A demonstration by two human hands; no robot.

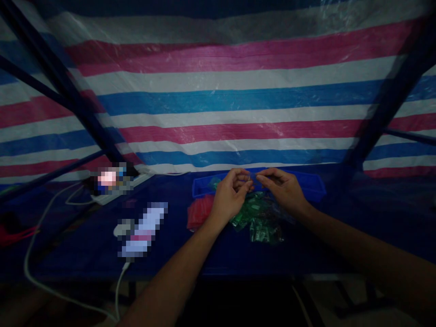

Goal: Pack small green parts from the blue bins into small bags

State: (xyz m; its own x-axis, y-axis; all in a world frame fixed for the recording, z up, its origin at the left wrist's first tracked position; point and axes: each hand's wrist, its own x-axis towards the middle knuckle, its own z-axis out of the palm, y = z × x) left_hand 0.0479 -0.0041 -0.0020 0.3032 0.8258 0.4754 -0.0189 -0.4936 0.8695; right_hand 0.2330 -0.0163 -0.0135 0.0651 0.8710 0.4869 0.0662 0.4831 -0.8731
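Observation:
My left hand (233, 193) and my right hand (284, 187) are close together above the front of a blue tray (316, 190). Both have curled fingers, with thumb and fingertips pinched. Between the fingertips is a small see-through piece (252, 175), too dim to identify; it looks like thin plastic. Under the hands lies a heap of small green plastic bags (257, 211). A stack of red plastic bags (199, 212) lies left of it, by my left wrist. Darker clear bags lie partly hidden below my right hand.
On the left of the blue table (190, 254) lies a phone (146, 231) with a white cable (118, 286). A round white object (123, 228) sits beside it. Behind is a power strip (136, 184). Dark metal posts (391, 104) and a striped plastic sheet (238, 100) stand at the back.

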